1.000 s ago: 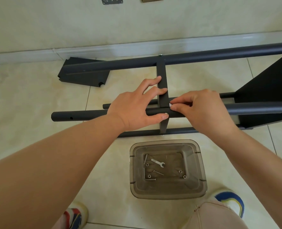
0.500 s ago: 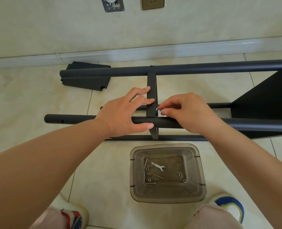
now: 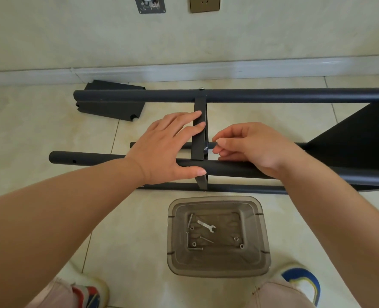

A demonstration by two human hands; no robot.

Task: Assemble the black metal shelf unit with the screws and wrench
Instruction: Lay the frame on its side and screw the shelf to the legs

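The black shelf frame lies on its side on the tiled floor, with a far tube [image 3: 273, 95] and a near tube [image 3: 239, 170] joined by a flat cross bracket [image 3: 198, 138]. My left hand [image 3: 168, 147] lays straight fingers on the bracket, its thumb along the near tube's front. My right hand [image 3: 250, 147] hovers with curled fingers, thumb and forefinger tips just right of a small silver screw [image 3: 205, 148] in the bracket, not touching it. A silver wrench [image 3: 206, 226] lies in a clear plastic tub [image 3: 217, 200] with several loose screws [image 3: 189, 221] and nuts [image 3: 235, 238].
A black shelf panel [image 3: 357, 138] is fixed to the frame at the right. A loose black panel [image 3: 110, 107] lies by the skirting board behind the far tube. My shoes [image 3: 88, 292] flank the tub. Two wall plates [image 3: 204, 4] sit above.
The view has tilted down a little. My right fingertips, which pinched at the screw on the bracket, have drawn slightly back from it. My left hand stays on the bracket and tube.
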